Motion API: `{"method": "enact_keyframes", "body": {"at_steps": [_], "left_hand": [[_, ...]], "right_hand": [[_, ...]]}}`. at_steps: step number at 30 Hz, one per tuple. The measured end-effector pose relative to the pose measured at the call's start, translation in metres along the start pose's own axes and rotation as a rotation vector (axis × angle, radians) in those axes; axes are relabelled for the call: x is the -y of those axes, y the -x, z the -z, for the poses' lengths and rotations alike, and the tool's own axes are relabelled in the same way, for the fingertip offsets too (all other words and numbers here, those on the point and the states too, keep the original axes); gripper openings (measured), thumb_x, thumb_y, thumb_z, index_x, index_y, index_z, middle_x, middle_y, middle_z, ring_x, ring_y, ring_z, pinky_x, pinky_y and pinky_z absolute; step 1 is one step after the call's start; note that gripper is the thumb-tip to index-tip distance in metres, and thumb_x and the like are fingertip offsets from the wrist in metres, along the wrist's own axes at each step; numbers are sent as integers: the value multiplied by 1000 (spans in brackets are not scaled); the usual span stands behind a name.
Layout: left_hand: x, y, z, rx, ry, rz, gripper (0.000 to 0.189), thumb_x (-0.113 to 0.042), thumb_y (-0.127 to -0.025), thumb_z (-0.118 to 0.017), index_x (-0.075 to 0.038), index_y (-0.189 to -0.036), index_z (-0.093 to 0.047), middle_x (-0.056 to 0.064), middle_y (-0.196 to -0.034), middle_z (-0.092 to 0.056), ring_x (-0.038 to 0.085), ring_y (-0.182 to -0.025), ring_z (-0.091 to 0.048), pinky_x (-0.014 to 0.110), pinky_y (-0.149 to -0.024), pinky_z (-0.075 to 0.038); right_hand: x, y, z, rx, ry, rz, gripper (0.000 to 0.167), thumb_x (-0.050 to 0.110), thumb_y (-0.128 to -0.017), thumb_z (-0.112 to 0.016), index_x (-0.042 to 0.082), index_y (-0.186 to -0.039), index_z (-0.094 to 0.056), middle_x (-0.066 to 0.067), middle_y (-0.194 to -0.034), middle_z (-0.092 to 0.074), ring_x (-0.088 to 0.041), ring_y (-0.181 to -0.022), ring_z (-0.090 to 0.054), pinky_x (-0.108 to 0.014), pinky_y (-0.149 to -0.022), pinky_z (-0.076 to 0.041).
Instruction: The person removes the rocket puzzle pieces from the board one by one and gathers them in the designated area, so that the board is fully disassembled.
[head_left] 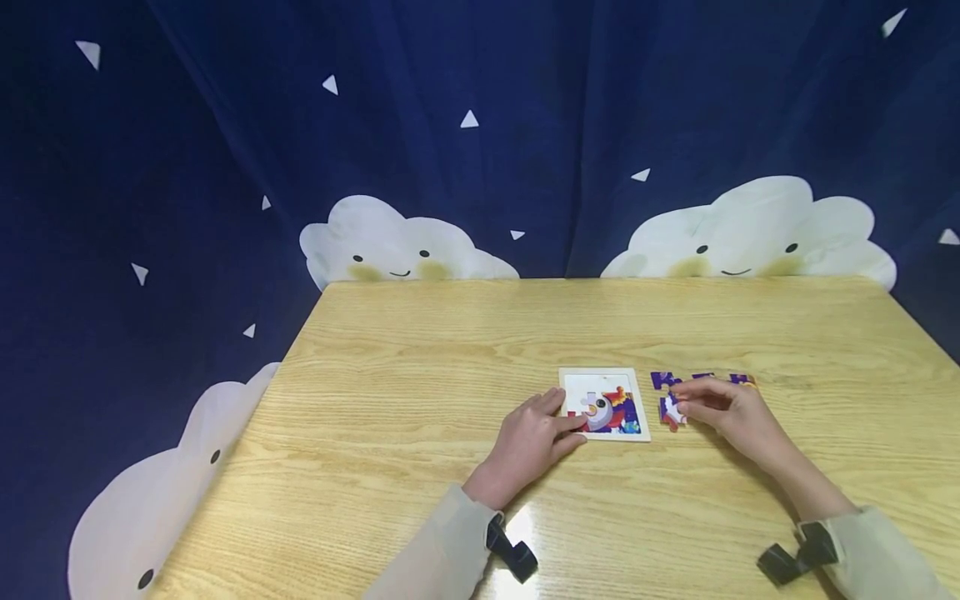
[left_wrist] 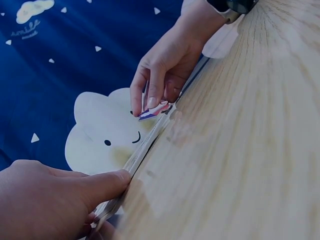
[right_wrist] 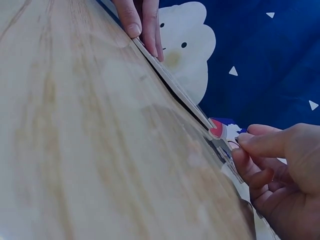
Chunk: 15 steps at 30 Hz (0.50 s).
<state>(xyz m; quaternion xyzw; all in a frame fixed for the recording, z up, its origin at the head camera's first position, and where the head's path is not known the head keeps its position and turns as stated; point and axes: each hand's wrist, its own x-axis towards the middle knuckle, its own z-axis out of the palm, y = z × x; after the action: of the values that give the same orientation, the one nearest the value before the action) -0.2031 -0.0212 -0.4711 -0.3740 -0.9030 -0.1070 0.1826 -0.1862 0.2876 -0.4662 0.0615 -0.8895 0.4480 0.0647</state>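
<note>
Pale sleeves [head_left: 438,550] nearest the lens, a black strap [head_left: 795,557] at each wrist; no label readable on either. Left hand [head_left: 531,435] lies over the lower left of a square puzzle board [head_left: 642,408], fingers fairly straight and spread, touching it, not clenched. Board flat on the wood-grain surface [head_left: 420,350], white border, partly filled: grey-white animal face with round black eye, red, orange and purple bits lower down; upper part blank white.

Right hand [head_left: 738,421], right of the board: thumb and fingertips together, clamped on a puzzle piece [head_left: 671,412], white, purple and red. That piece is just beside the board's right edge, apart from it. More loose pieces [head_left: 742,380], purple and orange, sit in a row beyond the right hand, partly hidden by it.

Navy curtain [head_left: 450,67] behind, white triangles, smiling clouds [head_left: 757,229]. Writing: left wrist view has faint lettering [left_wrist: 25,29] under a small cloud, looks like "smile"; smaller line below unreadable. No brand legible on board or pieces.
</note>
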Motion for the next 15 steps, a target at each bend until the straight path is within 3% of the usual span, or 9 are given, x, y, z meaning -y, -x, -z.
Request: {"method": "enact_keyframes", "body": {"at_steps": [8,15], "left_hand": [[0,0,0,12,-6,8,30,-47,-90,-65,-30,-113,-74,12,-131,-65,23,-124,-62,34,-105,-51],[0,0,1,11,1,6,30,-47,-90,-65,-29,-113,-74,13,-131,-65,23,-125,-62,34,-106,-51]], "right_hand": [[0,-1,0,-21,20,9,27,13,-86,-74,3,-111,-72,37,-97,-59,12,-81,-59,-11,-66,-52],[-2,-1,-1,-47,63,36,26,13,-85,-76,6,-109,-73,32,-98,-62,17,-85,-56,-8,-69,-51]]}}
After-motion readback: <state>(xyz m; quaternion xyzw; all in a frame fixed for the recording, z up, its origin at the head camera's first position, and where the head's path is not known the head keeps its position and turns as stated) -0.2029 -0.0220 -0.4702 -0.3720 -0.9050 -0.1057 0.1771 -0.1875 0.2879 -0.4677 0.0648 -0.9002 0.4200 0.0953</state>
